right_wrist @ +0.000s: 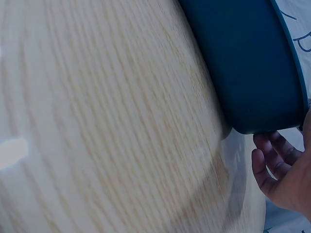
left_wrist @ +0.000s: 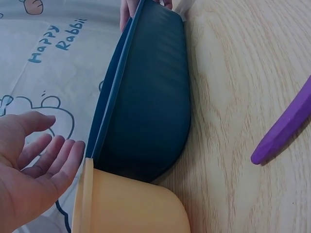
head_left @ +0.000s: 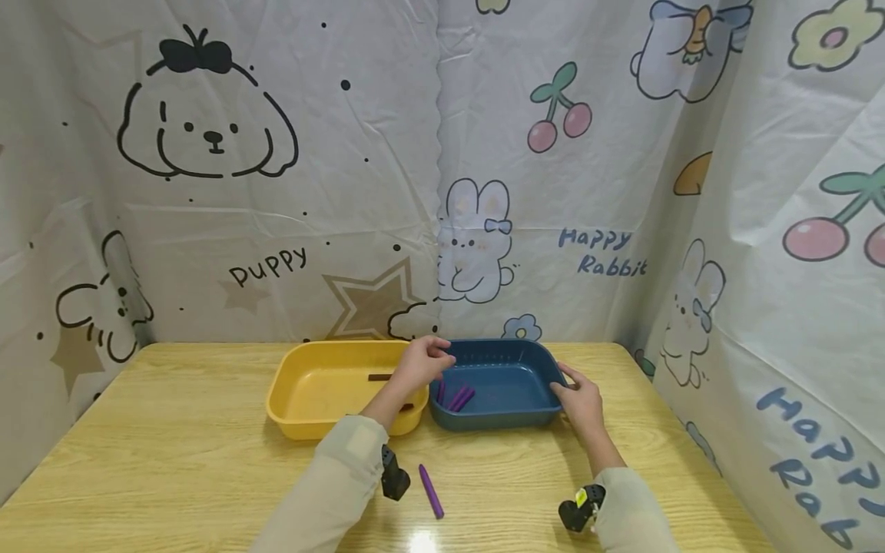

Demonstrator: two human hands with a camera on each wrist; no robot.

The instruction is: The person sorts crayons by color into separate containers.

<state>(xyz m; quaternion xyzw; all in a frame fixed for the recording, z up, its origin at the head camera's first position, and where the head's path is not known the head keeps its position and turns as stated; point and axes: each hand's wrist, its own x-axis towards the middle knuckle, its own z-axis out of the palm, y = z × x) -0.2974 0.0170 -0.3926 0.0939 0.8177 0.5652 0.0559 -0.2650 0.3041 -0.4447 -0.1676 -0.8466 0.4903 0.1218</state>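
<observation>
My left hand [head_left: 423, 362] hovers over where the two plastic basins meet, its fingers loosely bent and holding nothing, as the left wrist view [left_wrist: 41, 167] also shows. At the right end of the blue basin [head_left: 508, 419], my right hand [head_left: 582, 401] grips the rim, thumb over the edge and fingers against the outside. Several purple crayons [head_left: 462, 399] lie in the blue basin's left end. The yellow basin [head_left: 304, 428] stands against it on the left and contains brown crayons [head_left: 379, 377], partly hidden by my left arm. One purple crayon [head_left: 432, 491] lies on the table in front.
The wooden table [head_left: 173, 461] reaches back to a printed curtain [head_left: 373, 192] hanging behind it and along the sides. Both forearms lie across the table's front, with a small black camera [head_left: 394, 474] on the left wrist and another [head_left: 579, 509] on the right.
</observation>
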